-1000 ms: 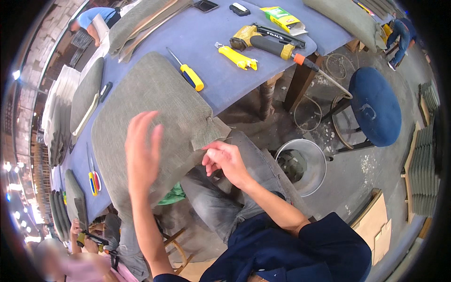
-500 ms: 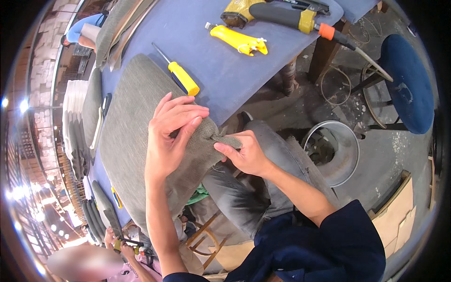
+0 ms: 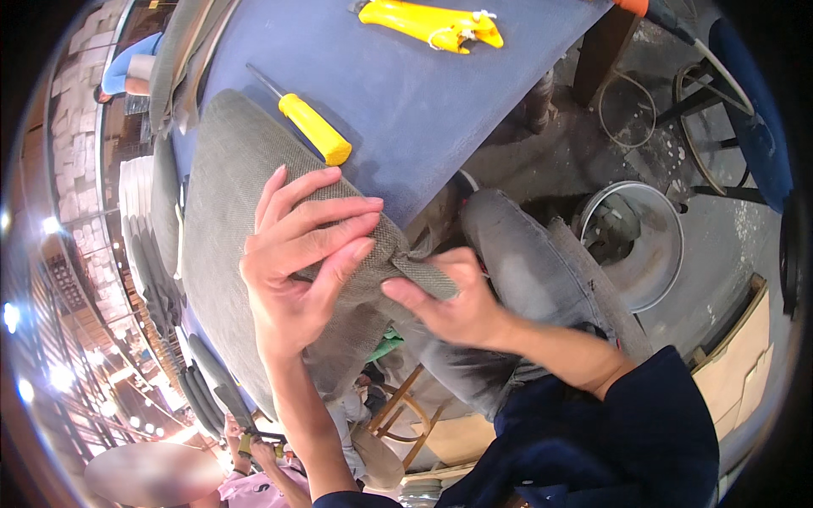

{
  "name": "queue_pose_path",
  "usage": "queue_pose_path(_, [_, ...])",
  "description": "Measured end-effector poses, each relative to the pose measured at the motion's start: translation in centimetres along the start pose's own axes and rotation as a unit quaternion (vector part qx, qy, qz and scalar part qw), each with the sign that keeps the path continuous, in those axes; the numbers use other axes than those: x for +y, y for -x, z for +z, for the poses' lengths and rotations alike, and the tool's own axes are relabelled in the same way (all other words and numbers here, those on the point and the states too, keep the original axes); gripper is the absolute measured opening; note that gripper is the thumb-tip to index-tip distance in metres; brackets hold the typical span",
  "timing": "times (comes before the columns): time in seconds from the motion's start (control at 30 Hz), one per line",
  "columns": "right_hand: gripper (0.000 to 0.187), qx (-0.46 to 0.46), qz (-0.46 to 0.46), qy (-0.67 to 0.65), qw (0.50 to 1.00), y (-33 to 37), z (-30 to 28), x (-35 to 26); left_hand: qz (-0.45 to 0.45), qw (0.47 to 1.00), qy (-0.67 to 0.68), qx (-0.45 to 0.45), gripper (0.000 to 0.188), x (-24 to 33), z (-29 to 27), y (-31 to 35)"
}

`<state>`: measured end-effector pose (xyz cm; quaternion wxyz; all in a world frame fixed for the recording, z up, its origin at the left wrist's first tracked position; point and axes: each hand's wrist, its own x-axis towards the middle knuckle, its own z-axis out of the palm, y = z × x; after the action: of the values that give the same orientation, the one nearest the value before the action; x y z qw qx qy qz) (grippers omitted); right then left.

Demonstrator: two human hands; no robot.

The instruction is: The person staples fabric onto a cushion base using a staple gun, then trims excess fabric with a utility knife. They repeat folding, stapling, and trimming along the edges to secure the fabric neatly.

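Note:
A grey fabric-covered seat cushion (image 3: 246,186) lies along the blue table's edge, its near corner over my lap. My left hand (image 3: 305,258) rests on the cushion near that corner, fingers stretched out and the thumb close to the fingertips. My right hand (image 3: 453,305) pinches a folded flap of cover fabric (image 3: 423,275) at the corner between thumb and fingers. Just beyond my left fingertips lies a screwdriver (image 3: 313,127) with a yellow handle.
On the blue table (image 3: 406,110) lies a yellow-handled tool (image 3: 432,24) tied with white string. A metal bucket (image 3: 669,254) holding scraps and a blue stool (image 3: 749,110) stand at right. Covered pieces (image 3: 144,229) are stacked at left. A co-worker in pink (image 3: 262,483) holds a tool.
My view has shifted, so the table tools sit higher and the nail gun has left the picture. My left fingers have come down onto the cushion; my right hand keeps pinching the flap.

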<state>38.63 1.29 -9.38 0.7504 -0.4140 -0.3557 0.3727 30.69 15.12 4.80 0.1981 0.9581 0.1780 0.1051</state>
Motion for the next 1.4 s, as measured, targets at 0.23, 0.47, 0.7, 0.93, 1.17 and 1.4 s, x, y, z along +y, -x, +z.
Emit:
queue_pose_path(0.23, [0.020,-0.022,-0.087,-0.012,0.996,-0.5,-0.6,2.4,0.017,0.999,-0.014,-0.049,0.024,0.2,-0.3,-0.1])
queue_pose_path(0.47, [0.023,0.015,0.165,-0.229,0.959,0.8,1.9,-1.4,0.033,0.998,-0.008,-0.049,0.025,-0.2,-0.2,0.1])
queue_pose_path(0.7, [0.014,0.022,-0.080,0.002,0.997,-0.3,-0.2,1.3,0.034,0.998,-0.030,-0.043,0.023,-0.2,0.3,0.1])
queue_pose_path(0.93, [0.014,0.011,-0.130,0.054,0.990,-0.5,-0.9,2.8,0.011,0.998,-0.041,-0.052,0.023,0.4,0.4,0.1])
queue_pose_path(1.17, [0.021,0.003,-0.168,0.077,0.983,-0.9,-1.2,3.7,0.008,0.994,-0.105,-0.039,0.032,1.4,0.8,0.9])
queue_pose_path(1.4, [0.030,-0.108,-0.111,0.164,0.974,-1.7,-3.5,-0.8,0.022,0.994,-0.109,0.020,0.033,1.9,1.1,1.6])
